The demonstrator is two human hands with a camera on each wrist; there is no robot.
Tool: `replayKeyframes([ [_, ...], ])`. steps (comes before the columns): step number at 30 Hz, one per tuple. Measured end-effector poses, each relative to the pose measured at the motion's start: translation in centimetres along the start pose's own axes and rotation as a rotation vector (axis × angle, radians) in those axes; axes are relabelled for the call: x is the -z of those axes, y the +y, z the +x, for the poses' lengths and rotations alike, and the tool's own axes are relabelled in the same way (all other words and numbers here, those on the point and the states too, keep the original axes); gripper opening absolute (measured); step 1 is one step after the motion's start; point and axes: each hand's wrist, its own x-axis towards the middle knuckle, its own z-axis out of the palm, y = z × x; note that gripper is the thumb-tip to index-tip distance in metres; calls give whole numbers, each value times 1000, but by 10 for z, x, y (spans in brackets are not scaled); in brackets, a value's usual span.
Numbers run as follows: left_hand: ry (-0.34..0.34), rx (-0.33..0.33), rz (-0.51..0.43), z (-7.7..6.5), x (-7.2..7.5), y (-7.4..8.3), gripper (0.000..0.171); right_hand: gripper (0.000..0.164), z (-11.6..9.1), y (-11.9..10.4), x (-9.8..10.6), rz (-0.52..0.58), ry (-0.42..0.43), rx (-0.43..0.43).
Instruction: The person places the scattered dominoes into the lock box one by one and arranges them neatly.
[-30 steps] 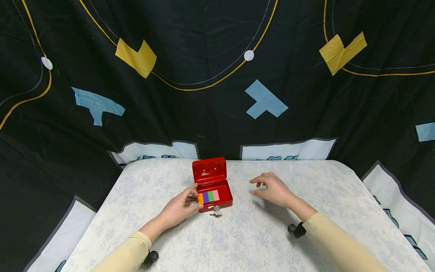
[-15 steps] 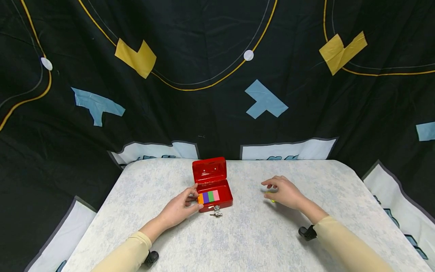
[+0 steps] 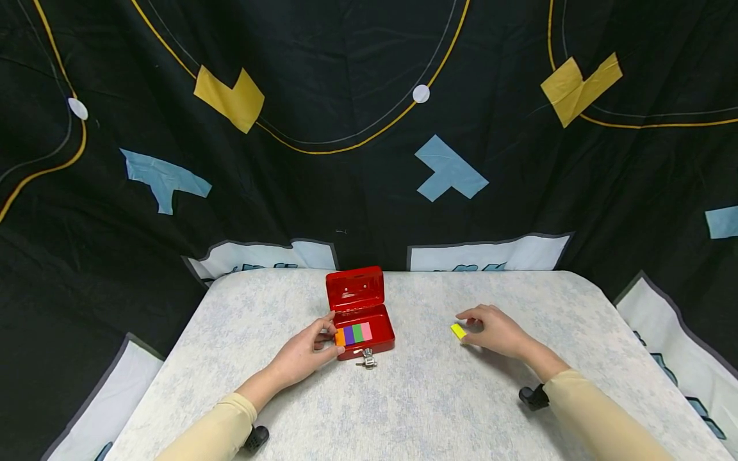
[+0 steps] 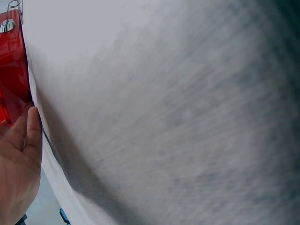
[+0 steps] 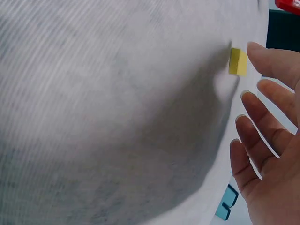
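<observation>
A red metal cash box [image 3: 387,349] stands with its lid raised. Along the left of its tray sit orange, purple, green and pink blocks [image 3: 357,332]. My left hand [image 3: 300,353] holds the box's left side, index finger by the back corner and thumb by the front corner. In the left wrist view some of its fingers [image 4: 33,126] touch the red wall. Farther right, a small yellow block [image 3: 458,331] lies on the table. Over it hovers my right hand [image 3: 497,331], thumb and fingers apart. The right wrist view shows a gap between the thumb and the yellow block [image 5: 237,61].
A silver lock with a key [image 3: 367,360] juts from the box's front. The table [image 3: 403,410] has a pale mottled cover. Black cloth [image 3: 369,192] hangs behind it, with yellow and blue tape pieces.
My right hand has moved to the right, away from the box, and the yellow block now shows beside its thumb. The left hand and the box have stayed in place.
</observation>
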Motion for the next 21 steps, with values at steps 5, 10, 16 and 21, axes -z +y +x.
replayKeyframes([
  [5, 4, -3, 6, 0, 0, 0, 37, 53, 2, 8, -2, 11, -34, -23],
  [10, 4, 3, 10, 0, 0, 0, 37, 54, 4, 11, -3, 22, -54, -25],
  [16, 2, -1, 14, -1, 0, 1, 37, 51, 5, 11, -4, 49, -60, -14],
  [21, -4, 1, 13, -1, 0, 1, 38, 50, 4, 10, -4, 72, -75, -14],
])
